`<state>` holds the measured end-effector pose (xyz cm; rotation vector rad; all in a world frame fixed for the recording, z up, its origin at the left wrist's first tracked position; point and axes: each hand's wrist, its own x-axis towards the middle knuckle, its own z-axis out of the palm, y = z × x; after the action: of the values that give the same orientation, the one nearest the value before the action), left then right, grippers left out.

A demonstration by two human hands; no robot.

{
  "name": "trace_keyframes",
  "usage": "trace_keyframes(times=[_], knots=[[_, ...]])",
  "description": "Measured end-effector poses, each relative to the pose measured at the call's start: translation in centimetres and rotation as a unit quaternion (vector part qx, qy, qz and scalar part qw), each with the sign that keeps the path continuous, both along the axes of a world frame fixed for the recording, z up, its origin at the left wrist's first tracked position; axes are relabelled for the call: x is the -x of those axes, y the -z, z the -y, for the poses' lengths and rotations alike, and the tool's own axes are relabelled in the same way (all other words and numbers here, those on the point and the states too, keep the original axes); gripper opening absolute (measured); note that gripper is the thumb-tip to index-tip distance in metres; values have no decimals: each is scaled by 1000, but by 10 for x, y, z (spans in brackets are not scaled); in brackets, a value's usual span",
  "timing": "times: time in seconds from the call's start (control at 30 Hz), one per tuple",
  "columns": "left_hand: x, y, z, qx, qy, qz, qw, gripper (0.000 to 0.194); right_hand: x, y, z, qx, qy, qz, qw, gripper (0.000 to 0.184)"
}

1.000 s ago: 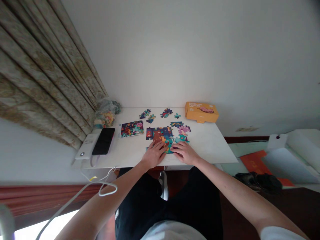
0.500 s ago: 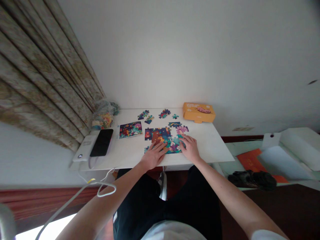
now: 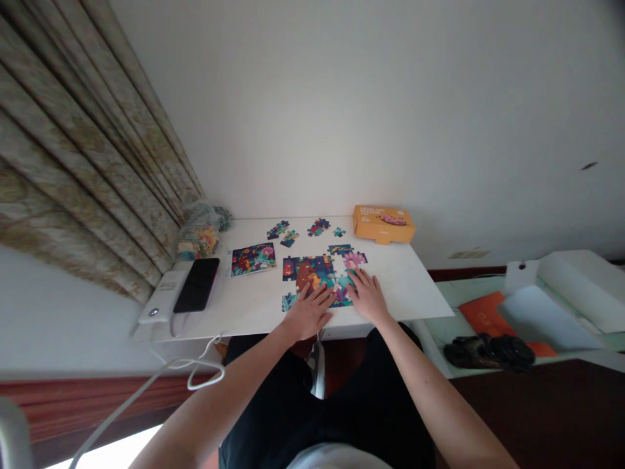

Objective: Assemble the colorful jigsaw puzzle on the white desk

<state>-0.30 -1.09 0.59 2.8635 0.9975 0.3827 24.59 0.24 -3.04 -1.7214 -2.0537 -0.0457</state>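
Observation:
A partly assembled colourful jigsaw puzzle (image 3: 318, 272) lies on the white table (image 3: 410, 286). My left hand (image 3: 308, 310) rests flat on the puzzle's near left part with fingers spread. On the puzzle's near right edge, my right hand (image 3: 367, 294) lies flat, fingers stretched out. Neither hand holds anything. Loose puzzle pieces (image 3: 282, 232) and another cluster of pieces (image 3: 318, 227) lie farther back on the table.
An orange box (image 3: 383, 223) stands at the back right. A picture card (image 3: 252, 258) lies left of the puzzle. A black phone (image 3: 196, 293) on a white power bank (image 3: 159, 306) and a plastic bag (image 3: 201, 229) sit at the left. Curtains hang left.
My right hand slid from the puzzle's near edge up along its right side. The left hand stayed flat on the left part. The view tilted slightly.

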Motion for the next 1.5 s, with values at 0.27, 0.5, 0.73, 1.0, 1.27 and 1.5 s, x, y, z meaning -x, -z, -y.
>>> trace_keyframes(times=[0.27, 0.5, 0.73, 1.0, 1.27, 1.5], knots=[[-2, -3, 0, -12, -10, 17, 1000, 44, 2, -7, 5, 19, 15, 3, 1000, 45], [7, -6, -2, 4, -36, 37, 999, 46, 3, -20, 6, 80, 19, -7, 997, 46], [47, -3, -5, 1, -115, 42, 992, 53, -5, -19, -16, 11, -21, -86, 996, 37], [47, -4, -4, 32, -115, 73, 990, 49, 42, -42, -121, 65, -65, -104, 990, 24], [46, -13, -2, -5, -184, 127, 975, 31, 81, -52, -224, 163, -77, 12, 983, 49], [45, -12, 0, -18, -193, 114, 974, 29, 79, -64, -263, 193, -82, 48, 977, 57]])
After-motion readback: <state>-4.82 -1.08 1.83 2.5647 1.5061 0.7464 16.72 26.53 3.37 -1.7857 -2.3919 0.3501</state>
